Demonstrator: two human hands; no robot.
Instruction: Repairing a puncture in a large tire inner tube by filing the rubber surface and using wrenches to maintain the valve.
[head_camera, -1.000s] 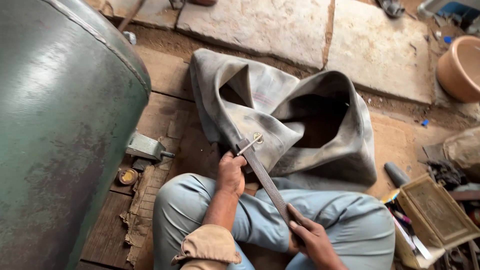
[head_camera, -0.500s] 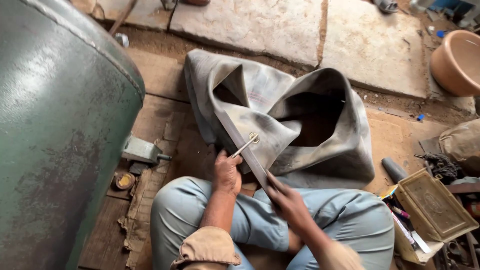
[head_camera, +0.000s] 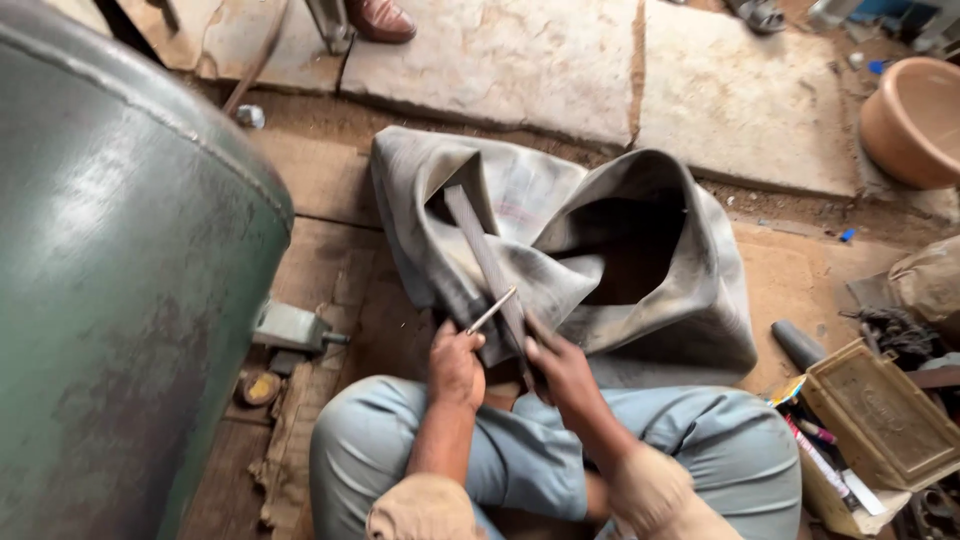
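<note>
Two hands: both work at the near edge of a grey rubber inner tube, just above the person's knees.
Inner tube: large, limp and folded over itself, dusty grey with a dark hollow at its middle; it lies on the floor ahead of the seated person, its near edge reaching the lap.
Strip: a long, flat grey rubber strip runs from the fold at the tube's upper left down to the hands.
Left hand: its grip is closed round a thin metal rod-like tool, whose tip points up and right and lies against the strip.
Right hand: fingers press down on the strip's lower end and pinch it; closed on the strip.
Progress: judging by the pose, the work on the strip is under way, with no finished mark or cut visible; how much is left cannot be told.
Left of the person: a big green metal tank, with a small grey fitting at its foot.
Right: an open box of small tools.
Beyond: stone slabs and a clay-coloured basin.
</note>
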